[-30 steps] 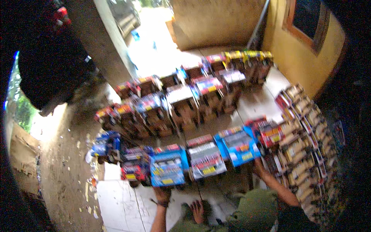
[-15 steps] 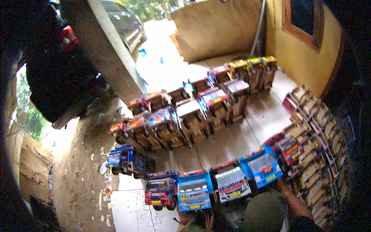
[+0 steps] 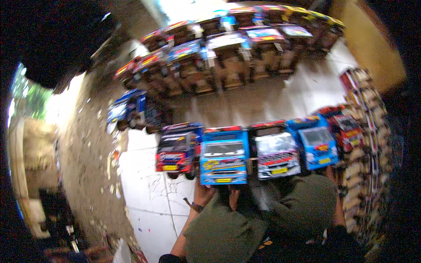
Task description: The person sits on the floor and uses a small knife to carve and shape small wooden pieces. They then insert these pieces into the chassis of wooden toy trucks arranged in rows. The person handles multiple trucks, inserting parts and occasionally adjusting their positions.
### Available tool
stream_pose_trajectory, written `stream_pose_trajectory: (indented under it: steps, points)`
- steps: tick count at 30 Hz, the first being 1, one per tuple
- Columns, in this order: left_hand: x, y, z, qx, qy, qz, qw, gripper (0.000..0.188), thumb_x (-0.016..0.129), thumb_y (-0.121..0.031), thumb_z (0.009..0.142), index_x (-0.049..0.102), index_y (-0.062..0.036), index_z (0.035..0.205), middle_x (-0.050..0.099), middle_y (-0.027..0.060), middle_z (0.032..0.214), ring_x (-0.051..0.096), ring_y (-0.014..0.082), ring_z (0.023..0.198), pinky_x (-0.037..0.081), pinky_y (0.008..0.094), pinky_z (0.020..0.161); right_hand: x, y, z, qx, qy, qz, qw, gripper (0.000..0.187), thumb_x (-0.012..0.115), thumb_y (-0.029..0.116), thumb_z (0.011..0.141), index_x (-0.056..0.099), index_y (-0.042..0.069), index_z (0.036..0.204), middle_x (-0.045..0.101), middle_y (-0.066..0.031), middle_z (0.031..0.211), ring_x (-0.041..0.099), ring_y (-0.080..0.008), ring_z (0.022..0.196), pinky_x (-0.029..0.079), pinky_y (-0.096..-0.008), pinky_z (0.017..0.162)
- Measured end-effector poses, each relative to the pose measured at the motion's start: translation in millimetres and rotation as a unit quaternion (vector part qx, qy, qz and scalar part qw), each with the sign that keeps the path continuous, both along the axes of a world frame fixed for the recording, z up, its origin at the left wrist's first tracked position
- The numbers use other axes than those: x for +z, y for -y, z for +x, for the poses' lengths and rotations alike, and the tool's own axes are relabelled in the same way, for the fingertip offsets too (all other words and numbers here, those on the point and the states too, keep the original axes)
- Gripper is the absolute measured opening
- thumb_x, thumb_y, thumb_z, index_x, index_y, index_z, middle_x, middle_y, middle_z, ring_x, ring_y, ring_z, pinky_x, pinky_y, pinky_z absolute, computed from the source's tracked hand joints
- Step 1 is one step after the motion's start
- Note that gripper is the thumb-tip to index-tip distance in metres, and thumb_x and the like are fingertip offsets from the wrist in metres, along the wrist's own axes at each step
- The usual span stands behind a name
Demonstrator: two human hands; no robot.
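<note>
Five toy trucks stand side by side in a row before my knees, cabs facing me. My left hand (image 3: 203,193), with a dark band at the wrist, reaches up to the lower front edge of a light blue toy truck (image 3: 224,164). The truck's front covers its fingers. My right hand (image 3: 330,172) is at the lower right corner of another blue toy truck (image 3: 318,147), mostly hidden behind my knee and the truck. Between these two is a white-fronted toy truck (image 3: 278,158). A red and blue toy truck (image 3: 175,151) flanks the left end, a red one (image 3: 348,133) the right.
A dark blue toy truck (image 3: 127,108) sits apart at the left. Two rows of toy trucks (image 3: 226,41) run across the far side. Many wooden pieces are stacked at the right (image 3: 366,144). White floor tiles (image 3: 149,197) border a littered dirt strip (image 3: 85,162).
My view has tilted down and turned, so the trucks appear higher and more of my knees and arms shows. Both hands remain beside the same trucks.
</note>
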State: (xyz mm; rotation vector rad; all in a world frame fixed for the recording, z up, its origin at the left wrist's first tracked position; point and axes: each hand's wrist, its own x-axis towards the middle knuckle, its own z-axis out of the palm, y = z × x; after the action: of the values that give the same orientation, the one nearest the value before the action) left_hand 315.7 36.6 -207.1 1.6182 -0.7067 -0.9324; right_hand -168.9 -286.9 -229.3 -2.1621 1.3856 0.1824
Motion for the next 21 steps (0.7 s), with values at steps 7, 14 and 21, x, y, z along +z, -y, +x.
stream_pose_trajectory:
  steps: [7, 14, 21]
  points:
    - [84, -36, 135, -0.147, 0.080, 0.287, 0.943, 0.045, 0.061, -0.027, 0.095, 0.051, -0.0027, 0.132, 0.064, 0.0154, 0.120, 0.062, 0.0212, 0.112, 0.048, 0.0341, 0.095, 52, 16, -10, 0.033, -0.068, 0.052, 0.996, 0.044, 0.058, 0.035, 0.093, 0.057, 0.003, 0.123, 0.063, -0.0188, 0.115, 0.061, -0.0336, 0.103, 0.047, -0.0424, 0.091]
    - [26, 59, 233, 0.186, 0.328, 0.035, 0.925, 0.043, 0.066, -0.033, 0.091, 0.056, 0.0006, 0.116, 0.065, 0.0210, 0.110, 0.064, 0.0331, 0.103, 0.050, 0.0413, 0.086, 196, 23, 64, 0.083, -0.087, 0.124, 0.985, 0.043, 0.058, 0.038, 0.093, 0.064, 0.002, 0.115, 0.069, -0.0207, 0.105, 0.066, -0.0349, 0.094, 0.051, -0.0431, 0.085]
    - [-18, 98, 272, 0.293, 0.375, 0.221, 0.851, 0.055, 0.053, -0.048, 0.095, 0.066, 0.0048, 0.088, 0.063, 0.0264, 0.077, 0.057, 0.0399, 0.070, 0.043, 0.0494, 0.066, 309, 37, 122, 0.062, -0.041, 0.047, 0.996, 0.031, 0.061, 0.032, 0.094, 0.068, 0.004, 0.105, 0.069, -0.0103, 0.088, 0.065, -0.0197, 0.082, 0.051, -0.0328, 0.078]
